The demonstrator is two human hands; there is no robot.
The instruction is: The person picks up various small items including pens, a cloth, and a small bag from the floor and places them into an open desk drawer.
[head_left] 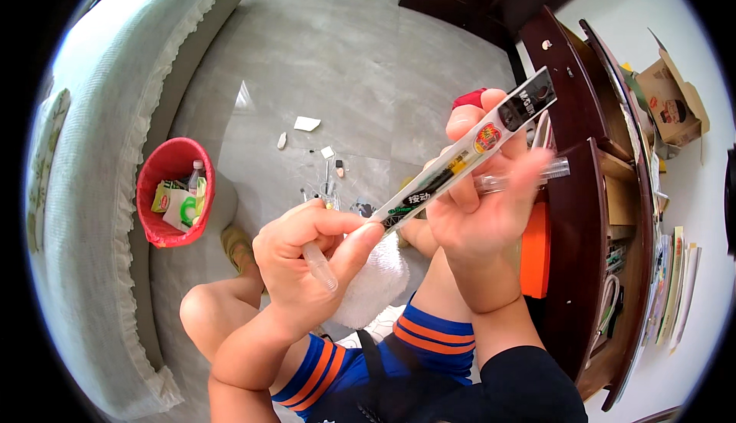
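Two bare hands are raised over the lap, to the right of the red bin (pixel 163 161), which we take as our reference point. We note the left hand (pixel 303 250), the nearer to the bin, with thumb and forefinger pinched closed on the lower end of a long clear packet (pixel 448 174); a short clear tube (pixel 318 266) sits in the curl of its other fingers. The packet slants upward away from the bin, its black-printed end farthest from it, with a red and yellow sticker (pixel 487 138) on its face. We find the right hand (pixel 479 212) farther from the bin, fingers partly bent behind the packet, thumb blurred; whether they grip it we cannot tell. A ridged clear tube (pixel 560 168) lies across this hand, its end jutting out away from the bin. On the grey floor (pixel 322 47) right of the bin we record a larger white scrap (pixel 307 123) and a smaller white scrap (pixel 328 152). Inside the bin we make out a clear bottle (pixel 198 174) among wrappers. Left of the bin stands a pale-covered sofa (pixel 100 155); well to its right, a dark cabinet (pixel 563 224) with drawers pulled out.
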